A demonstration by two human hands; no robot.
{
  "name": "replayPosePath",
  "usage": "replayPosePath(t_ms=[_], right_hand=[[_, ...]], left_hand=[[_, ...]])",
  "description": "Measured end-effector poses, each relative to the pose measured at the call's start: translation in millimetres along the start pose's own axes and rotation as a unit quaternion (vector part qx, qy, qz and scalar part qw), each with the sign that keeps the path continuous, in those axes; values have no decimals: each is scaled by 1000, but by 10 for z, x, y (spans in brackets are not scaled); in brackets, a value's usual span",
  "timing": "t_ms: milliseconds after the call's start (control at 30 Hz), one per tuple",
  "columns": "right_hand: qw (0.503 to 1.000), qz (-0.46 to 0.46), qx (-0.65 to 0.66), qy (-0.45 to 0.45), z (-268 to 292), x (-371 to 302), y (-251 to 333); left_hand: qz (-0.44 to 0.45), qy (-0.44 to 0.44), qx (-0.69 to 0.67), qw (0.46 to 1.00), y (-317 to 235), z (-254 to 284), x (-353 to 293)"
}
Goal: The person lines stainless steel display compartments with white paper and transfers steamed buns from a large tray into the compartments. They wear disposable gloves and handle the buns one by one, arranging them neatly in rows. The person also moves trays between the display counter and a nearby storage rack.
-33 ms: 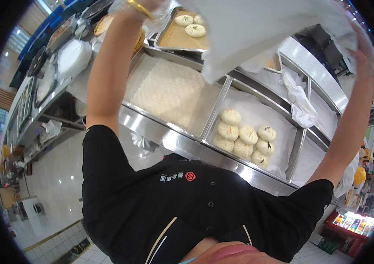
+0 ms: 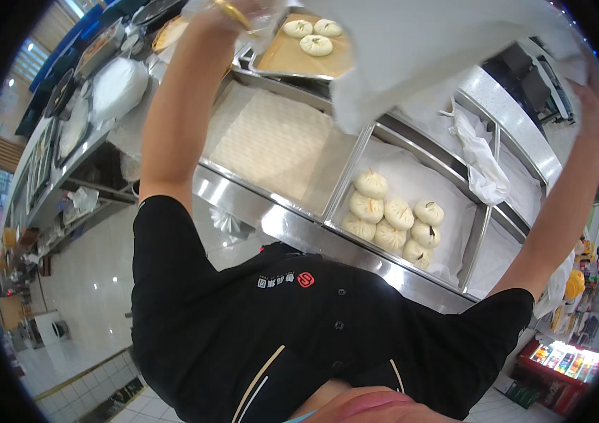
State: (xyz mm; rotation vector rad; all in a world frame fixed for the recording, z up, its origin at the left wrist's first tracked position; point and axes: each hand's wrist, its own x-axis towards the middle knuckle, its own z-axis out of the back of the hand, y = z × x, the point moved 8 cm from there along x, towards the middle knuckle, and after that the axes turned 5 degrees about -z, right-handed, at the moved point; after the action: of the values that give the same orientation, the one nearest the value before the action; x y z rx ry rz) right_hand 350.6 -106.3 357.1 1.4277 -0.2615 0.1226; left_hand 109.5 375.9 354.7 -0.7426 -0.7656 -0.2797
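A broad white cloth (image 2: 426,63) is spread in the air between my two raised hands, its lower corner hanging over the trays. My left hand (image 2: 237,10), in a clear plastic glove with a yellow band at the wrist, is at the upper edge; its fingertips are cut off, but the cloth hangs from that side. On the far right, my right hand (image 2: 588,95) is closed on the cloth's edge, smeared by motion. Below the cloth, several stuffed buns (image 2: 389,235) sit grouped in a paper-lined metal tray (image 2: 474,240). Left of it, another tray holds a pale woven-looking liner (image 2: 274,144).
Behind, a tray (image 2: 282,53) with brown lining carries three buns. A crumpled white cloth (image 2: 479,158) lies over the trays at right. The counter's metal front edge (image 2: 271,218) runs before me. A white plastic bag (image 2: 119,88) rests on the left counter.
The cloth has shifted slightly right, uncovering more of the back tray and its buns. Both arms have moved a little to the right with it.
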Motion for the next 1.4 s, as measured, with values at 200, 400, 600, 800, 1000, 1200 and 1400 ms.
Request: replayPosePath(t_ms=[200,400,600,800,1000,1200,1400], right_hand=[[998,6,-64,-14,-284,266,-106],[987,-46,-58,141,-2556,46,-734],[949,-146,-56,275,-4778,-1089,-1879],[941,-59,-151,297,-5675,-1911,-2572],[849,142,-291,418,-6363,-2581,-2512],[847,171,-252,436,-6581,-2595,-2934],[737,209,-391,510,-6320,-2818,-2721]], left_hand=[[198,12,-252,947,234,-79,-453],[310,5,-255,916,872,1,-1068],[271,44,75,959,1872,299,-2089],[341,113,264,895,2723,235,-2810],[177,322,401,839,3040,161,-3143],[191,416,463,759,3390,21,-3147],[266,433,524,683,3952,-263,-3461]])
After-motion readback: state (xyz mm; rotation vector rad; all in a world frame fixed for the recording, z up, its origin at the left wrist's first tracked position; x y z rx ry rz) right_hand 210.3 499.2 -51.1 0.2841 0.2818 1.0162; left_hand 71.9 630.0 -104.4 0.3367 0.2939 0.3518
